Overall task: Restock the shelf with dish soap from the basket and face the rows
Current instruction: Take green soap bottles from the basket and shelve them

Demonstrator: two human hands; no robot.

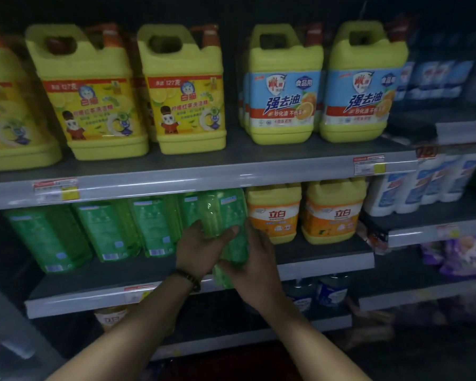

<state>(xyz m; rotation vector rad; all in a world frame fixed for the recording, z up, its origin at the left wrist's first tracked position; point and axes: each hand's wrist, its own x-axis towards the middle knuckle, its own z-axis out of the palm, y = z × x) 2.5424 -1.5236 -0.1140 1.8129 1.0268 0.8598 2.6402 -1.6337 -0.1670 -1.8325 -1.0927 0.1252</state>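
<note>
Dim overall, brightest on the top shelf; edges blurred and bent, lower shelves perhaps in shadow.

Both hands on translucent green plastic soap bottle at front of grey metal middle shelf. Left hand grips its side, thumb across front. Right hand wraps lower part. Base seems to hang past shelf lip; blurred.
9 o'clock of bottle: row of matching green bottles.
3 o'clock: two yellow jugs with orange labels.
12 o'clock: yellow-green handled jugs on upper shelf.
</note>
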